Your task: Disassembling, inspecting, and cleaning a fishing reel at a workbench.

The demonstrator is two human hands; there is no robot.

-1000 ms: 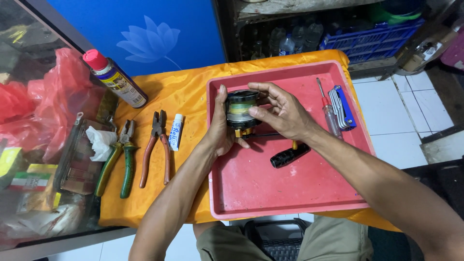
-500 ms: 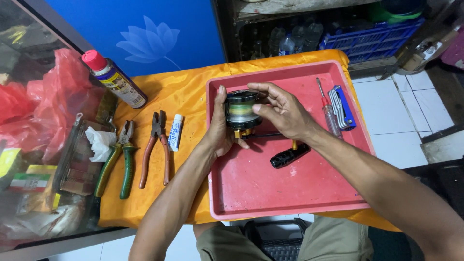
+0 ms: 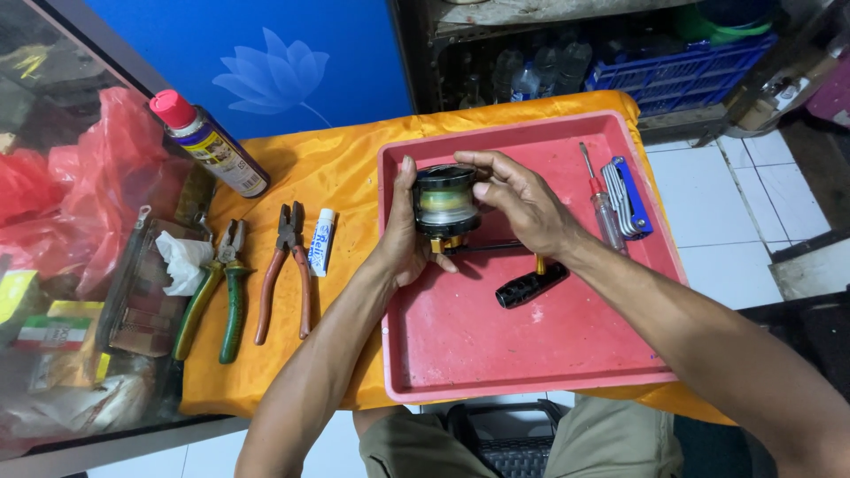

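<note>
Fishing reel (image 3: 445,205) sits over the red tray's (image 3: 531,354) far left corner, clamped between left hand (image 3: 405,239) and right hand (image 3: 522,204). Seemingly mid-disassembly; freeing the spool likely needs a steady left hold while right fingers twist.

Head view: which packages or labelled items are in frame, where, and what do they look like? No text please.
Spray can: lies tilted on the orange cloth, upper left; red cap, blue and yellow label.
Small tube: on the cloth right of the red-handled pliers; white with blue print.
Flat packets: far left behind glass; green, white, red and yellow.
Red plastic bags: left, crumpled, unmarked.
No screens or signs.
</note>
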